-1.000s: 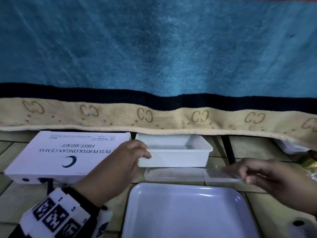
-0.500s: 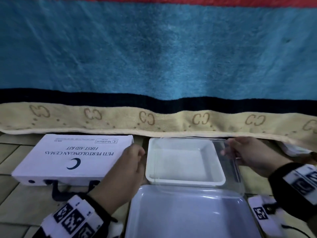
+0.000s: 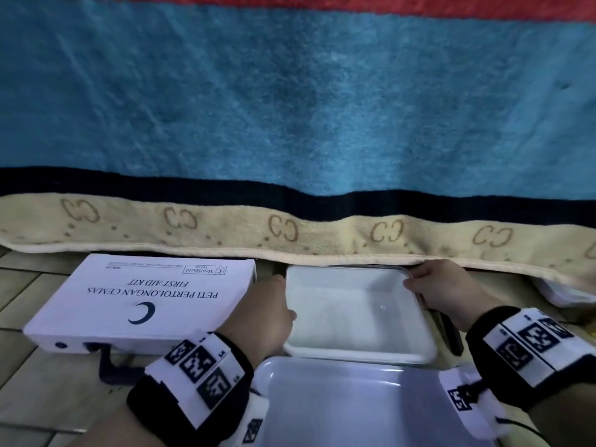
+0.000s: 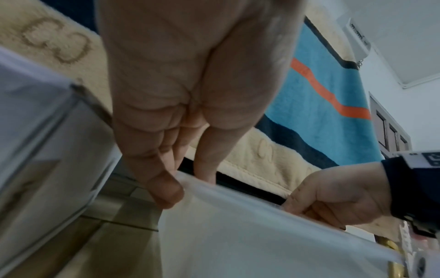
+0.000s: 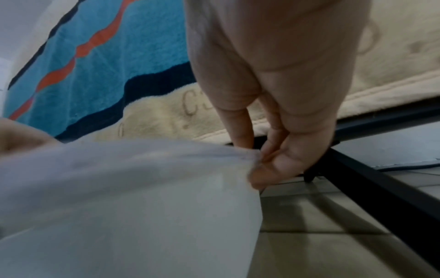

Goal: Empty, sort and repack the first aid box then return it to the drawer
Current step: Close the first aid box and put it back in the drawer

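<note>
The white first aid box (image 3: 138,298) lies closed on the tiled floor at the left, its dark handle towards me. Right of it sits a white plastic container (image 3: 354,321) with a clear lid (image 3: 382,307) lying over its top. My left hand (image 3: 267,314) pinches the container's left rim between thumb and fingers (image 4: 166,193). My right hand (image 3: 442,291) pinches the lid's far right corner against the container (image 5: 119,206), thumb below and fingers above. The right hand (image 4: 333,199) also shows in the left wrist view. The box's inside is hidden.
A larger white tray (image 3: 354,408) lies just in front of the container, nearest me. A blue, black and beige blanket (image 3: 290,108) hangs down behind everything. A black metal frame bar (image 5: 381,188) runs along the floor to the container's right.
The clear lid lay on the floor in front of the container a second ago. My right hand has carried it up and over the container, which now sits closer to me.
</note>
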A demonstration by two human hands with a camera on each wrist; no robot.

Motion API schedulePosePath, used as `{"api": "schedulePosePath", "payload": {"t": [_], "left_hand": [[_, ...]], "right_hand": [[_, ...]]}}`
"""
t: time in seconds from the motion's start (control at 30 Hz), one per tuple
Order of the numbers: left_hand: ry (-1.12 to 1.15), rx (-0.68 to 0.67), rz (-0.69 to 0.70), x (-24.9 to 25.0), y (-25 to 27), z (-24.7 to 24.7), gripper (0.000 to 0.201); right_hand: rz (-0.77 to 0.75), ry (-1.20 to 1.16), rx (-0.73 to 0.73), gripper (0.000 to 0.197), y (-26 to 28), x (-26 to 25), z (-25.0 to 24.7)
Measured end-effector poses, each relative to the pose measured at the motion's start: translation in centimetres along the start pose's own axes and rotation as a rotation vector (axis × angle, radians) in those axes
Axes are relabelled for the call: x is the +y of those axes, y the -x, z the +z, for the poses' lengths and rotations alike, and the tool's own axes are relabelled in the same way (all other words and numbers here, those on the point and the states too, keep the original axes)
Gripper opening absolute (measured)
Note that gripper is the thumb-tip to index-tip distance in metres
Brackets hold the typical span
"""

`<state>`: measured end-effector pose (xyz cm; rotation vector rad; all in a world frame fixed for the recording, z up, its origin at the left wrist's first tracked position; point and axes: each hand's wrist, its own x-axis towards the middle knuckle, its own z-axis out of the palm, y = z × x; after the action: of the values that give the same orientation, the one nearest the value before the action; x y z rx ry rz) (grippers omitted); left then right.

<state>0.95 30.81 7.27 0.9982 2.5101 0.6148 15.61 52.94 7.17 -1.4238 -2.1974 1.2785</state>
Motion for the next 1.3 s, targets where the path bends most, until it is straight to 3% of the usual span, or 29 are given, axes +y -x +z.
{"api": "schedulePosePath", "payload": {"t": [0.1,0.2,0.3,0.43,0.57,0.63,0.73,0.83,0.9,0.93,1.0,1.07,1.13,1.2,1.3], "left_hand": [[-0.019,-0.002,0.003,0.0,-0.1,-0.1,0.039],[-0.173,-0.026,0.071,0.3,-0.3,-0.2,0.059],[-0.38,-0.063,0.121,1.0,-0.4,-0.5,0.051],[-0.463,-0.074,0.082,1.6,-0.4,-0.7,0.046],[-0.48,-0.048,0.076,2.0,-0.1,-1.0,0.042],[-0.408,0.038,0.138,1.9,1.2,-1.4,0.048],[-0.291,0.197,0.245,0.5,4.5,-2.5,0.041],[-0.243,0.209,0.232,-2.1,8.4,-4.4,0.02],[-0.292,0.119,0.24,-4.5,10.9,-5.8,0.006],[-0.314,0.045,0.234,-6.1,11.9,-6.0,0.014],[-0.315,-0.119,0.208,-9.2,13.4,-5.9,0.019],[-0.356,-0.187,0.179,-11.5,14.8,-5.7,0.006],[-0.423,-0.292,0.154,-13.7,15.5,-5.0,0.044],[-0.445,-0.353,0.162,-15.1,16.1,-4.6,0.072],[-0.437,-0.353,0.197,-16.1,16.8,-4.3,0.083]], "right_hand": [[0.005,-0.002,0.01,0.006,0.0,0.4,0.0],[0.013,-0.02,-0.017,0.01,0.0,0.5,-0.2],[0.002,-0.018,-0.014,0.012,0.0,0.3,-0.4],[0.022,-0.027,-0.042,0.013,0.4,-0.2,-0.6],[-0.081,0.349,0.042,0.024,1.6,-0.7,-0.8],[-0.139,0.477,0.152,0.034,3.4,-1.4,-1.3],[-0.194,0.352,0.267,0.027,7.3,-2.2,-1.8],[-0.285,0.09,0.349,0.022,11.3,-1.9,-1.8],[-0.357,-0.05,0.33,0.018,14.4,-1.7,-1.0],[-0.379,-0.102,0.288,0.017,16.1,-1.5,-0.1],[-0.406,-0.19,0.204,0.032,19.7,-1.2,2.2],[-0.46,-0.222,0.167,0.054,23.2,-0.4,4.8],[-0.498,-0.223,0.16,0.056,26.8,0.7,7.7],[-0.587,-0.186,0.144,0.039,30.3,2.3,11.2],[-0.726,-0.011,-0.02,0.022,34.7,6.5,17.6]]}}
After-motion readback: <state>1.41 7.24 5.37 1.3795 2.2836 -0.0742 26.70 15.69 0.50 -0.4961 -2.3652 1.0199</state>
